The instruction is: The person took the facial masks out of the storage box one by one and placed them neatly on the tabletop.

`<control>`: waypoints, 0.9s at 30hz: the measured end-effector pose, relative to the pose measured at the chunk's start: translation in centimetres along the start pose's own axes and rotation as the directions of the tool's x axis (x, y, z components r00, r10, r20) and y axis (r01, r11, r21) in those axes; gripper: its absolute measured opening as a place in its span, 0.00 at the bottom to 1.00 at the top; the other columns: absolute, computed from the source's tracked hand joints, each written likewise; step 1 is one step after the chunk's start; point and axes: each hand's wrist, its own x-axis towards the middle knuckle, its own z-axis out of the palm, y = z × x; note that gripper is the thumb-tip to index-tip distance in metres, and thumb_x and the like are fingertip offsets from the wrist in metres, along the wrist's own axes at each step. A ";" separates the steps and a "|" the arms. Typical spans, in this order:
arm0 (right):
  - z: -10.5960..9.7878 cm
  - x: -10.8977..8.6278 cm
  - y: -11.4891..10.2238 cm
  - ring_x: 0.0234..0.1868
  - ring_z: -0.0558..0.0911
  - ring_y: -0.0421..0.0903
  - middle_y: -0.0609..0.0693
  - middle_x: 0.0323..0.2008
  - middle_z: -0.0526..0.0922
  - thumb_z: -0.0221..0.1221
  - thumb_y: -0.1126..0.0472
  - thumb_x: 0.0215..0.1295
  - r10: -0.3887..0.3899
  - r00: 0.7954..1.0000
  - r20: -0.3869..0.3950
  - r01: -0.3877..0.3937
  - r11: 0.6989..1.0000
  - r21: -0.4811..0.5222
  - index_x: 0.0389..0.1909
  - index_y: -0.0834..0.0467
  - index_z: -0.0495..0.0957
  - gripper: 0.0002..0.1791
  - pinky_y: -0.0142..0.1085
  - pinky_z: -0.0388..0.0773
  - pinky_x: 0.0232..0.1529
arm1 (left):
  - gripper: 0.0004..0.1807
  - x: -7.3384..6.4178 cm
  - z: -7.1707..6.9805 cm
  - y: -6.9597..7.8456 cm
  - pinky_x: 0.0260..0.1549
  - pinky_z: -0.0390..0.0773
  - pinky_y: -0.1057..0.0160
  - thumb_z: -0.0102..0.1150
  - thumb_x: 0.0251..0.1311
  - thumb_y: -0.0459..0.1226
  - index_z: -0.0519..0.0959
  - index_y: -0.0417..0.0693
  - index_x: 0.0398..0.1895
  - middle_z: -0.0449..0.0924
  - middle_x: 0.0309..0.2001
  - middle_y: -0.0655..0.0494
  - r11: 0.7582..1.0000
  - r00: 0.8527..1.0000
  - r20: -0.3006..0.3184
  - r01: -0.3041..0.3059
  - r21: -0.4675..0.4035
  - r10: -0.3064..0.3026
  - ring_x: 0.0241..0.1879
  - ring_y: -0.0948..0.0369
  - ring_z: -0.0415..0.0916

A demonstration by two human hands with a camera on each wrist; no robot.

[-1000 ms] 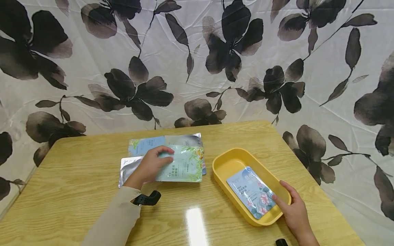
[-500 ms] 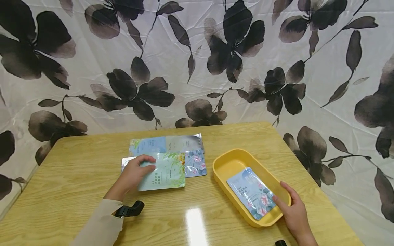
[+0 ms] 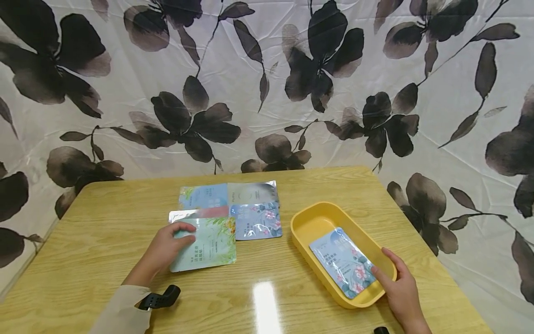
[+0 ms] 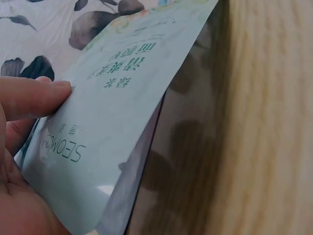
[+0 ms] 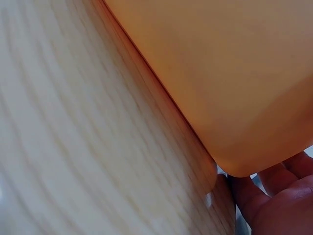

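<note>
My left hand (image 3: 163,248) pinches the left edge of a pale green face mask packet (image 3: 212,246), printed with leaves and orange flowers. In the left wrist view, the thumb lies on the front of this packet (image 4: 112,112), which is tilted up from the table. Over at the right, my right hand (image 3: 402,290) grips the near right corner of a yellow plastic basin (image 3: 300,232), its thumb over the rim. A blue face mask packet (image 3: 342,262) with pink flowers lies in the basin. Seen by the right wrist camera, fingers are against the basin's outer wall (image 5: 230,98).
Behind the green packet lie a silver-and-pink packet (image 3: 208,212), a blue floral packet (image 3: 256,221), a light blue packet (image 3: 206,195) and a grey-silver packet (image 3: 252,192). The wooden table (image 3: 104,222) ends at a flower-printed cloth (image 3: 267,93).
My left hand has drawn the green packet left and toward me, uncovering the blue floral packet and part of the silver-and-pink one. The right hand and basin stay in place.
</note>
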 end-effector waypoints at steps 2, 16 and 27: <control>0.0 0.0 0.0 0.52 0.65 0.25 0.65 0.72 0.61 0.62 0.57 0.71 -0.001 1.000 -0.001 0.001 1.000 -0.001 0.73 0.64 0.61 0.36 0.13 0.67 0.45 | 0.14 -0.3 -0.2 -0.3 0.48 0.69 0.57 0.61 0.67 0.35 0.78 0.36 0.51 0.71 0.60 0.39 1.000 1.000 -0.004 0.003 0.001 -0.003 0.51 0.49 0.70; 0.0 0.0 0.3 0.46 0.68 0.15 0.66 0.70 0.62 0.62 0.59 0.71 -0.026 1.000 0.011 0.025 0.999 0.045 0.73 0.66 0.60 0.35 0.15 0.70 0.44 | 0.14 -2.3 -0.4 -1.6 0.59 0.64 0.39 0.64 0.64 0.35 0.82 0.37 0.49 0.78 0.56 0.38 0.997 1.000 0.007 -0.008 0.077 0.008 0.62 0.39 0.67; 0.1 0.0 0.5 0.46 0.69 0.15 0.65 0.69 0.63 0.61 0.60 0.71 -0.030 0.999 0.013 0.029 0.997 0.067 0.73 0.66 0.59 0.34 0.15 0.71 0.44 | 0.16 -3.2 -0.2 -2.0 0.59 0.63 0.34 0.67 0.62 0.39 0.83 0.43 0.51 0.79 0.56 0.39 0.967 0.997 0.012 -0.072 0.243 0.071 0.63 0.35 0.66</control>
